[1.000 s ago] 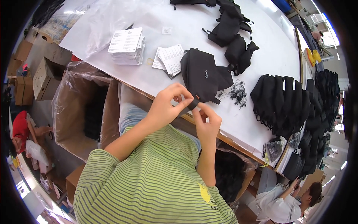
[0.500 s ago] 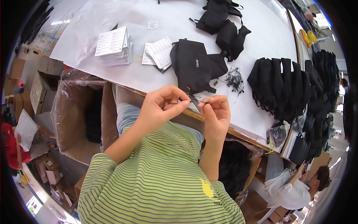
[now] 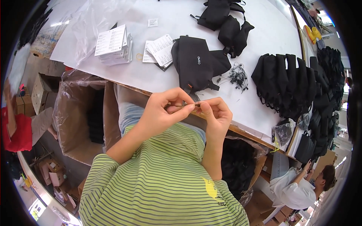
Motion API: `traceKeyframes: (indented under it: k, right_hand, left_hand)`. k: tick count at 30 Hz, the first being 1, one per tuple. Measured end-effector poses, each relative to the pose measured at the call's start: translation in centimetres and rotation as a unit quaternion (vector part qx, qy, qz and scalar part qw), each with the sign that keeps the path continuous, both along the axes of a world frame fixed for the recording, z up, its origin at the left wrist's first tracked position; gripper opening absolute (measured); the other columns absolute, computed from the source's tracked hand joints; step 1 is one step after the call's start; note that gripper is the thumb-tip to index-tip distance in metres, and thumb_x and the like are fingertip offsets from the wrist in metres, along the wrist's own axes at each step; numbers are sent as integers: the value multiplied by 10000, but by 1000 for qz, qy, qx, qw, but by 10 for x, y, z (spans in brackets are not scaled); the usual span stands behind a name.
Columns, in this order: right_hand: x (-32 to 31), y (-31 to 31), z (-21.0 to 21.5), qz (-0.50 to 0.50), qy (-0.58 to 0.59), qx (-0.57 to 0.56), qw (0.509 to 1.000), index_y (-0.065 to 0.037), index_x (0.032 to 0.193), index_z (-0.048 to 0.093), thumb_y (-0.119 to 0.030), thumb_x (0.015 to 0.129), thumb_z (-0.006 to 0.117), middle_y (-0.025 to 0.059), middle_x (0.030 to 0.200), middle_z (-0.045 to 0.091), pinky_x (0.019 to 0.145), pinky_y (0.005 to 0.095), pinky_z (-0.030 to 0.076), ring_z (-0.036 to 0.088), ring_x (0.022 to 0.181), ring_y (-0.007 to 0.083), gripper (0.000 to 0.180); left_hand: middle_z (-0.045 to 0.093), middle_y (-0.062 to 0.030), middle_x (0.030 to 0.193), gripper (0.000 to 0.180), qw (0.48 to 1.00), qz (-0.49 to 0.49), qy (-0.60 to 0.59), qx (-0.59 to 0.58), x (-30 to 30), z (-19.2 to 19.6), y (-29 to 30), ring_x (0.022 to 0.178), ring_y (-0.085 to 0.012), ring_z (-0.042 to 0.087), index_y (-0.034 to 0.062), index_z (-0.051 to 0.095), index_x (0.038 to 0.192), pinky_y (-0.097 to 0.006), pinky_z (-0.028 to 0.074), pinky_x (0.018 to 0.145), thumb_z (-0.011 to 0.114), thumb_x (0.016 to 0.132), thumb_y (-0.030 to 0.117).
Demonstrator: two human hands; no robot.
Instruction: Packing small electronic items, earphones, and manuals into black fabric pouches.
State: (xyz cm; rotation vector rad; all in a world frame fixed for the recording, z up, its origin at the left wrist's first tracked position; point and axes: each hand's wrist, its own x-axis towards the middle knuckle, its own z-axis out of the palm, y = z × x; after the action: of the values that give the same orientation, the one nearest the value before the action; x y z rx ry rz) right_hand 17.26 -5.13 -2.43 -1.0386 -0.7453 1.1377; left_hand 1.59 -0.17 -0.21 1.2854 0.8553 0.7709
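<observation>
Above the near edge of the table, my left hand point(image 3: 166, 109) and my right hand point(image 3: 217, 115) meet fingertip to fingertip. Between them they pinch a thin black string point(image 3: 197, 106), mostly covered by the fingers; it looks like the hang-tag strings point(image 3: 238, 77) tangled in a small pile beyond my right hand. Just past the hands lies a black fabric bag point(image 3: 190, 62) with a small orange detail near its lower end. Printed white cards point(image 3: 160, 51) lie partly fanned out to its left.
A taller stack of white cards point(image 3: 112, 44) stands farther left. More black bags lie at the table's far side point(image 3: 230, 34) and in a row at right point(image 3: 283, 83). A plastic-lined carton point(image 3: 71, 124) is below left. Co-workers are at left point(image 3: 19, 130) and lower right point(image 3: 294, 188).
My fingertips have come together, closing the small gap between the hands across the string. The co-worker in red at left has shifted upward in view, holding something pale.
</observation>
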Motion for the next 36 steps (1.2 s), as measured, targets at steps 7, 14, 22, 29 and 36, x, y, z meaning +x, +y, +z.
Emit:
traceKeyframes:
  k: [7,14,22,29,36]
  right_hand:
    - [1,2,7,23,-89,-34,995,36,837,620,-33,834,674,85,768,676,647,226,493,653,703,130,88]
    - [13,-1,12,66,-251,-26,966,39,806,612,-8,821,668,82,726,670,626,215,490,643,668,119,75]
    - [16,-7,10,20,-89,6,996,18,826,555,-95,869,645,108,692,638,586,250,499,620,620,148,151]
    - [34,-15,1,17,-27,79,996,-6,810,497,-246,887,639,104,663,568,486,233,409,527,546,151,289]
    - [44,-18,1,25,2,107,994,-46,819,459,-198,936,563,64,612,501,477,216,319,413,532,117,218]
  left_hand:
    - [418,67,588,85,995,-4,76,67,-3,7,4,518,-14,307,7,641,848,-198,244,478,680,775,24]
    - [407,12,552,99,974,-48,102,195,-1,5,6,484,-71,342,12,632,825,-235,313,469,691,760,55]
    - [625,-69,921,237,901,-140,170,375,21,-32,87,940,-259,532,69,611,978,-349,419,840,516,773,-2]
    - [450,-15,1395,586,741,-288,332,508,41,-43,120,1148,-223,444,224,568,1234,-347,385,904,581,705,-28]
    - [481,-63,1194,557,666,-276,345,600,66,-42,118,1057,-242,487,313,502,1295,-355,432,806,604,783,118]
